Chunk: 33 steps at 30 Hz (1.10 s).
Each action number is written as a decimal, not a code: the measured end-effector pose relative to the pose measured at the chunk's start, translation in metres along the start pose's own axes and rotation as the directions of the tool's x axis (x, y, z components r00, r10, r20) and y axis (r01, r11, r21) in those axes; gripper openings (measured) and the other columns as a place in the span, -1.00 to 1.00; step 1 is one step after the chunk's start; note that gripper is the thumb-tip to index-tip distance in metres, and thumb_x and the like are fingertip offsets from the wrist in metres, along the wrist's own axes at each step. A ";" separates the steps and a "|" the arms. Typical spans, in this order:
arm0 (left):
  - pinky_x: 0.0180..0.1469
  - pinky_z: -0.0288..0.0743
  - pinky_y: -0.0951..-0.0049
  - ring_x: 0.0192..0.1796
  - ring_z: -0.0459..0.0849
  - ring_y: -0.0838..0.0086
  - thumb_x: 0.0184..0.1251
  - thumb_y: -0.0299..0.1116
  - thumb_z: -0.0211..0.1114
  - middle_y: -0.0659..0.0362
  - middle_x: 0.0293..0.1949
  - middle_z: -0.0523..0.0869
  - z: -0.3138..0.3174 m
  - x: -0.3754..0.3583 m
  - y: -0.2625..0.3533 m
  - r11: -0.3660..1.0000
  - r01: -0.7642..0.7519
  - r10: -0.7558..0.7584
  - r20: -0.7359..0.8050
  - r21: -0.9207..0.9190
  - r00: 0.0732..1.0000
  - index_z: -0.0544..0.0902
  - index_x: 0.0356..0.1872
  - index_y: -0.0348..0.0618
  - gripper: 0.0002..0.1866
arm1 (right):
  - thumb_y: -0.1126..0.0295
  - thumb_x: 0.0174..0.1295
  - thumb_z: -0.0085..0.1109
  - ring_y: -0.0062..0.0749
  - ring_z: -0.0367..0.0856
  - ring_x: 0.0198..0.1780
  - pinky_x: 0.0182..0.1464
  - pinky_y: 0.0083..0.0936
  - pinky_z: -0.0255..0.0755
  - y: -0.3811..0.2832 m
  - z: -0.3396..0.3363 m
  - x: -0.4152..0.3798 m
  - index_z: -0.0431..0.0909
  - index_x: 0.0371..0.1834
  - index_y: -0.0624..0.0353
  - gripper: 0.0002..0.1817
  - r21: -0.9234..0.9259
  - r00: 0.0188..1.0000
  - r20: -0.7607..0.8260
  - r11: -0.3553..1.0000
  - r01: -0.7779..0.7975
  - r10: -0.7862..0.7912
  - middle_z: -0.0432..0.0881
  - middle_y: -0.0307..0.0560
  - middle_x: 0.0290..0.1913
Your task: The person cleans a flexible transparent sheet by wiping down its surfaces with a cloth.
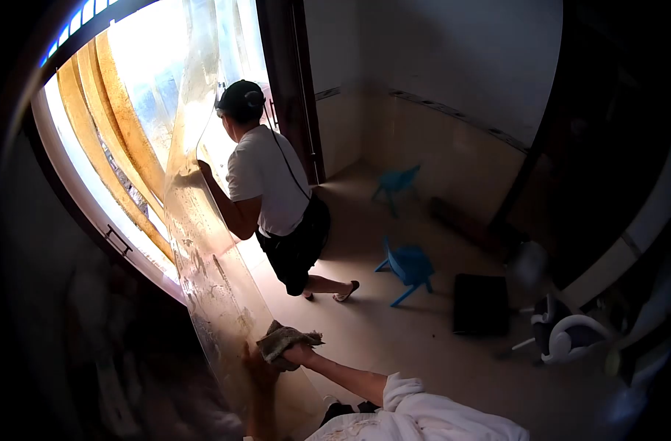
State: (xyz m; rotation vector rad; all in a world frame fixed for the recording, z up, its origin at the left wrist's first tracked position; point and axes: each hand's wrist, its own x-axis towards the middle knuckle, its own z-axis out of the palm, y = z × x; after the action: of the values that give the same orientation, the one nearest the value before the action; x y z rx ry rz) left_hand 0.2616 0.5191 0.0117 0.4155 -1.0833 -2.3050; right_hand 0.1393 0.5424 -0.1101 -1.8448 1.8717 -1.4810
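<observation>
A long translucent plastic strip (218,294), spotted with dirt, runs from the bright doorway down towards me. My right hand (299,354) grips a rough grey-brown cloth (280,340) and has it against the strip's right edge. Behind the lower part of the strip, my left hand (259,365) shows dimly through the plastic, close to the cloth. Its fingers are too blurred to make out. Further up, another person (269,176) in a white shirt and black cap stands by the strip, with a raised hand (205,170) at its edge.
More strips hang in the doorway, with yellowish ones (122,110) at the left. Two small blue chairs (407,266) stand on the tiled floor to the right. Near them are a dark square object (481,303) and a grey-and-white item (571,334). Much of the room is dark.
</observation>
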 end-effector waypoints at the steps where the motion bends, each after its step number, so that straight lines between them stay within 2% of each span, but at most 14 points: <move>1: 0.20 0.23 0.15 0.12 0.42 0.20 0.27 0.17 -0.09 -0.03 0.13 0.43 0.012 -0.005 0.011 0.997 0.000 0.000 0.001 -0.079 1.000 0.35 0.18 -0.18 -0.34 | 0.23 0.11 0.13 -0.18 0.54 -0.01 0.06 -0.27 0.40 0.003 0.001 0.001 0.57 -0.08 0.09 -0.68 0.003 1.000 0.004 1.000 0.003 -0.003 0.60 -0.02 -0.07; 3: 0.34 0.11 0.05 0.28 0.33 0.09 0.22 0.38 -0.13 -0.09 0.29 0.33 0.026 -0.011 0.024 0.970 0.009 -0.006 0.011 -0.243 1.000 0.23 0.32 -0.16 -0.13 | 0.23 0.12 0.13 -0.16 0.55 -0.03 0.04 -0.27 0.40 0.013 -0.007 0.005 0.57 -0.10 0.11 -0.69 0.485 0.978 0.204 0.863 -0.143 0.047 0.60 -0.01 -0.07; 5: 0.32 0.13 -0.03 0.29 0.31 0.01 0.23 0.37 -0.14 -0.11 0.31 0.29 0.013 -0.020 0.043 0.952 -0.021 0.039 0.054 -0.306 0.998 0.17 0.37 -0.10 -0.14 | 0.31 0.12 0.12 -0.19 0.56 -0.05 0.02 -0.34 0.41 0.010 -0.018 0.013 0.60 -0.19 0.16 -0.76 0.471 0.993 0.110 0.882 -0.011 -0.046 0.62 -0.01 -0.13; 7: 0.29 0.15 -0.11 0.30 0.28 -0.08 0.24 0.37 -0.14 -0.14 0.33 0.25 -0.003 -0.032 0.059 0.931 -0.052 0.092 0.093 -0.362 0.991 0.10 0.41 -0.03 -0.14 | 0.36 0.10 0.12 -0.22 0.56 -0.07 0.02 -0.36 0.41 -0.017 -0.055 0.028 0.60 -0.20 0.18 -0.77 0.615 0.955 0.287 0.749 -0.248 0.081 0.64 -0.02 -0.15; 10: 0.10 0.42 -0.15 0.27 0.34 -0.11 0.28 0.14 0.07 -0.20 0.28 0.29 -0.014 -0.046 0.068 0.997 0.017 -0.017 -0.012 0.072 1.000 0.09 0.42 0.01 -0.23 | 0.38 0.09 0.10 -0.22 0.54 -0.02 0.08 -0.36 0.38 -0.017 -0.058 0.033 0.59 -0.13 0.18 -0.72 0.504 0.961 0.271 0.844 -0.184 0.048 0.62 -0.01 -0.09; 13: 0.05 0.49 -0.08 0.17 0.47 -0.08 0.35 -0.12 0.13 -0.23 0.21 0.39 -0.020 -0.051 0.063 0.992 0.080 -0.076 -0.047 0.100 0.996 0.12 0.40 -0.02 -0.34 | 0.35 0.12 0.06 -0.20 0.50 0.05 0.12 -0.37 0.35 -0.013 -0.056 0.023 0.56 -0.05 0.16 -0.68 0.496 0.948 0.310 0.839 -0.225 0.071 0.59 0.01 -0.02; 17: 0.01 0.55 0.06 0.07 0.59 0.04 0.41 -0.23 0.07 -0.13 0.04 0.56 -0.032 -0.041 0.052 0.989 0.088 -0.074 -0.113 0.122 0.991 0.19 0.37 -0.05 -0.45 | 0.35 0.20 0.00 -0.32 0.47 0.12 0.20 -0.39 0.29 -0.014 -0.064 0.019 0.46 0.11 0.10 -0.61 -0.158 0.984 0.037 0.973 -0.166 0.174 0.54 -0.02 0.05; 19: 0.03 0.54 0.09 0.05 0.60 0.09 0.44 -0.23 0.01 -0.13 0.03 0.58 -0.033 -0.037 0.051 0.995 0.080 -0.075 -0.082 0.061 0.994 0.20 0.36 -0.07 -0.49 | 0.39 0.23 -0.01 -0.36 0.48 0.13 0.19 -0.44 0.30 0.010 -0.057 0.020 0.44 0.12 0.11 -0.63 0.164 0.933 -0.235 0.957 -0.237 0.272 0.55 -0.06 0.04; 23: 0.01 0.57 0.31 0.00 0.65 0.23 0.48 -0.18 -0.05 -0.10 0.00 0.61 -0.054 -0.029 0.041 0.971 0.112 -0.095 -0.088 0.209 0.992 0.22 0.36 -0.10 -0.50 | 0.36 0.30 0.01 -0.39 0.41 0.19 0.21 -0.47 0.28 -0.014 -0.107 0.039 0.39 0.15 0.14 -0.65 0.045 0.961 0.093 0.963 -0.265 0.261 0.51 -0.10 0.08; 27: -0.05 0.58 0.44 -0.07 0.68 0.35 0.48 -0.26 -0.07 -0.04 0.00 0.63 -0.041 -0.011 0.036 0.931 0.110 -0.087 -0.080 0.349 0.993 0.27 0.34 -0.14 -0.55 | 0.36 0.16 0.20 -0.26 0.44 0.12 0.20 -0.33 0.26 -0.032 -0.089 0.028 0.45 0.06 0.11 -0.62 0.195 0.989 0.061 0.970 -0.146 0.137 0.54 -0.08 0.00; 28: -0.09 0.57 0.43 -0.10 0.68 0.38 0.43 -0.31 -0.02 -0.04 -0.05 0.65 -0.043 0.002 0.022 0.902 0.065 -0.029 -0.091 0.427 0.995 0.34 0.29 -0.15 -0.57 | 0.37 0.10 0.26 -0.21 0.45 0.09 0.20 -0.28 0.25 -0.042 -0.083 0.028 0.48 0.03 0.10 -0.61 0.291 0.995 0.029 0.951 -0.104 0.100 0.56 -0.07 -0.03; 29: -0.12 0.57 0.42 -0.12 0.69 0.41 0.38 -0.36 0.02 -0.05 -0.11 0.68 -0.043 0.012 0.008 0.864 0.022 0.036 -0.107 0.504 0.994 0.41 0.24 -0.16 -0.59 | 0.36 0.12 0.23 -0.19 0.43 0.10 0.20 -0.26 0.24 -0.049 -0.086 0.031 0.47 0.02 0.11 -0.63 -0.101 0.981 0.093 0.978 0.181 -0.172 0.54 -0.04 -0.02; 31: -0.16 0.54 0.35 -0.17 0.71 0.28 0.24 -0.36 0.14 -0.03 -0.22 0.71 -0.026 0.014 0.011 0.575 -0.168 0.244 0.027 0.801 0.969 0.47 0.17 -0.19 -0.56 | 0.38 0.19 0.14 -0.16 0.42 0.10 0.17 -0.26 0.25 -0.046 -0.064 0.032 0.45 0.01 0.14 -0.68 0.015 0.957 0.270 0.994 0.110 -0.110 0.52 -0.02 0.00; 33: -0.18 0.51 0.23 -0.24 0.68 0.08 0.14 -0.39 0.17 -0.11 -0.37 0.67 -0.018 0.014 0.004 0.425 -0.177 0.335 0.027 0.888 0.942 0.54 0.02 -0.21 -0.62 | 0.35 0.23 0.08 -0.13 0.43 0.06 0.15 -0.28 0.27 -0.015 -0.047 0.024 0.46 -0.01 0.15 -0.72 -0.066 0.989 0.122 0.994 0.086 -0.077 0.51 -0.01 -0.02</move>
State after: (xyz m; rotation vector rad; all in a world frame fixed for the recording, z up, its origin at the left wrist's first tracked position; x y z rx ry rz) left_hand 0.2607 0.4983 0.0029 0.7300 -2.0617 -1.2122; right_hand 0.1120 0.5510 -0.0633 -2.0164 1.8374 -1.3101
